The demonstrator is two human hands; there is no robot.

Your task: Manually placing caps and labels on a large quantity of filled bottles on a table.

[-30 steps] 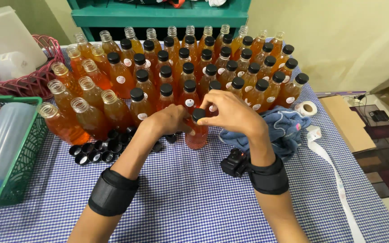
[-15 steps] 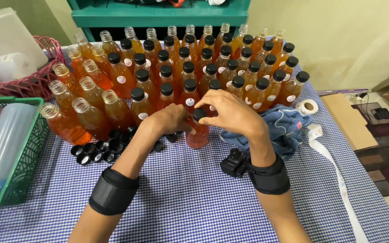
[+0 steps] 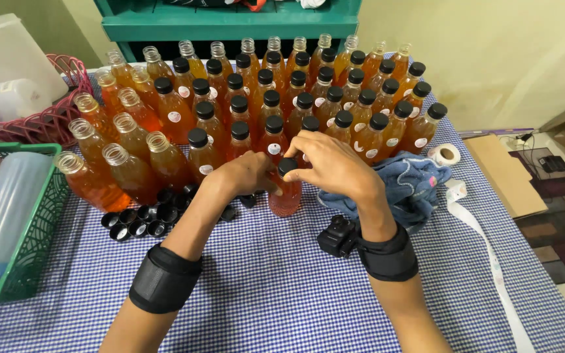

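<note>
- Orange drink fills a small plastic bottle (image 3: 286, 196), upright on the blue-and-white checked tablecloth (image 3: 282, 294), near the middle of the table and just in front of the rows of bottles.
- Left hand (image 3: 246, 173) wrapped around the bottle's body from its left side, fingers closed on it.
- Right hand (image 3: 331, 163) curled over the top, fingertips pinched narrow on the black cap (image 3: 288, 165) sitting on the bottle's neck.
- Black bands on both wrists; on the right one, a small black device (image 3: 339, 235) fixed to its inner side.
- Behind the hands, toward the far edge: a crowd of capped bottles (image 3: 335, 104), black tops, round white stickers on several.
- Toward the far left corner: uncapped bottles (image 3: 122, 147) with open necks, same orange drink.
- Just left of the left forearm: a heap of loose black caps (image 3: 142, 219) on the cloth, touching one another.
- Just right of the right hand: a crumpled blue cloth (image 3: 410, 189).
- Near the right edge: a roll of white stickers (image 3: 444, 155), its strip (image 3: 485, 242) trailing toward the near right corner.
- At the left edge: a green basket (image 3: 31, 242) holding a clear plastic container; behind it, a red basket (image 3: 47, 121).
- Beyond the far edge: a green shelf (image 3: 230, 23).
</note>
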